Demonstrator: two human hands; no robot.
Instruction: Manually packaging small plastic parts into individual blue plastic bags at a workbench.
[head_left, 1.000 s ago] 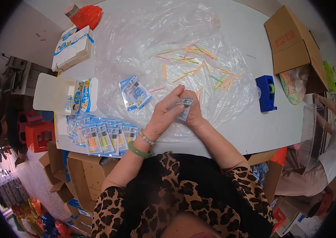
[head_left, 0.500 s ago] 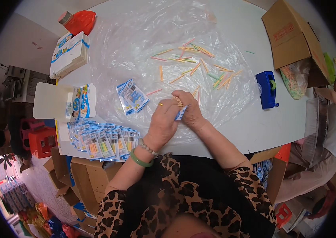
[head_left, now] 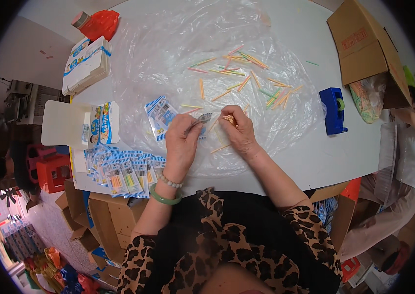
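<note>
Between the pinched fingers of my left hand (head_left: 182, 139) is a small printed packet (head_left: 205, 117), dark and silvery at its visible edge. My right hand (head_left: 239, 133) is closed around a bunch of thin pastel sticks (head_left: 229, 119), their pale ends showing near the thumb. A few more sticks show under and beside that hand. Beyond both hands, loose yellow, orange, pink and green sticks (head_left: 239, 71) are scattered over a clear plastic sheet (head_left: 168, 54). Flat blue-and-white packets (head_left: 161, 115) lie just past my left hand.
Filled packets (head_left: 126, 174) are heaped at the near left edge, beside an open white box (head_left: 67, 125). Stacked cartons (head_left: 87, 66) and a red bag (head_left: 102, 25) stand farther left. Rightward are a blue tape dispenser (head_left: 332, 110) and a cardboard box (head_left: 364, 44); a person sits beyond.
My hands have come apart. The left moved leftward with the packet, while the right stays closed on the bunch of sticks, its ends now turned more toward view.
</note>
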